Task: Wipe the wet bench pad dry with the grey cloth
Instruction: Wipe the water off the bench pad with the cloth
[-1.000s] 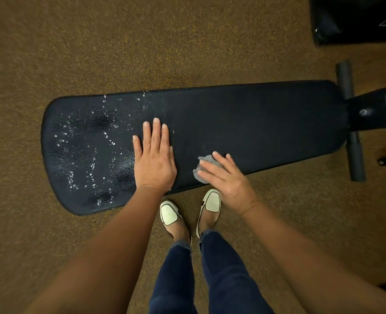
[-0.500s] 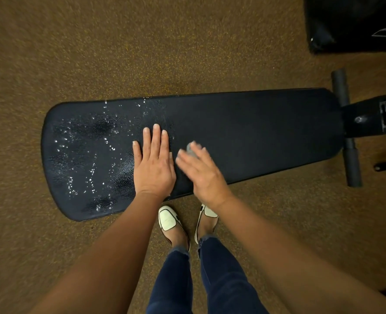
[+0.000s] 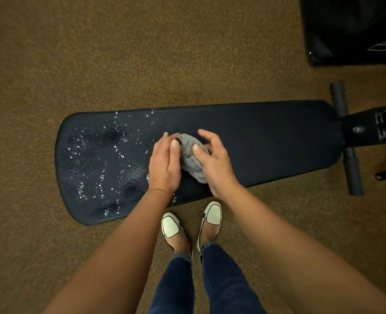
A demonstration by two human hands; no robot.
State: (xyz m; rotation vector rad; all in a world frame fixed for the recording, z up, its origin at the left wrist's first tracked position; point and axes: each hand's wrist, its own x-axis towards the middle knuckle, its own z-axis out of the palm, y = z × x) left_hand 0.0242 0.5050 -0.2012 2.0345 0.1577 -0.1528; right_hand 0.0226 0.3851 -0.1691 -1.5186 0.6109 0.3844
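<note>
A long dark bench pad lies across the floor in front of me. Its left half is speckled with water droplets; the right half looks matte. A crumpled grey cloth is bunched over the middle of the pad. My left hand grips its left side with thumb and fingers. From the other side my right hand holds the cloth too, fingers curled around it. Both hands are raised slightly off the pad.
The bench's metal frame with two foam rollers sticks out at the right end. A black padded object sits at the top right. Brown speckled flooring surrounds the pad. My feet in white shoes stand at its near edge.
My left hand lifted from lying flat on the pad and took hold of the cloth. My right hand carried the cloth left and up from the near edge to the pad's middle.
</note>
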